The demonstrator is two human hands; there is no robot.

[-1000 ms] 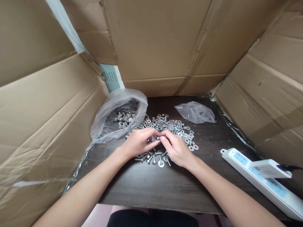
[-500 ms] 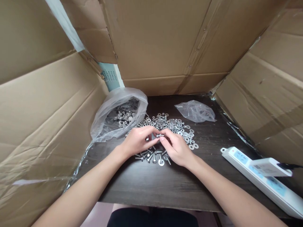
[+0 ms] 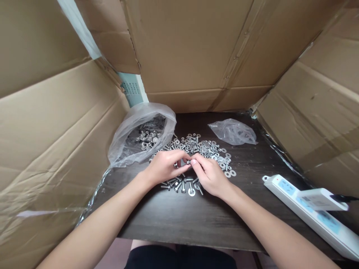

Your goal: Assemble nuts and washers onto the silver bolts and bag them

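Between the fingertips of both hands is a small metal bolt [image 3: 189,162], lying sideways and partly covered. My left hand [image 3: 167,164] pinches its left end, fingers curled. The thumb and forefinger of my right hand [image 3: 208,172] close over the other end and hide it. Beyond the hands spreads a pile of loose washers, nuts and bolts [image 3: 207,148]. Several bolts [image 3: 183,186] lie nearer to me, below the hands, one with a large washer [image 3: 191,192] at its end.
An open clear plastic bag [image 3: 120,149] with bolt-and-washer pieces stands at the left. A crumpled plastic bag [image 3: 234,131] lies at the back right. A white power strip [image 3: 305,213] with a plugged-in adapter sits at the right. Cardboard walls [image 3: 190,48] surround the dark table [image 3: 168,220].
My right thumb and forefinger have closed further over the bolt's right end, which showed before. The hands otherwise stay in place; the view has shifted slightly.
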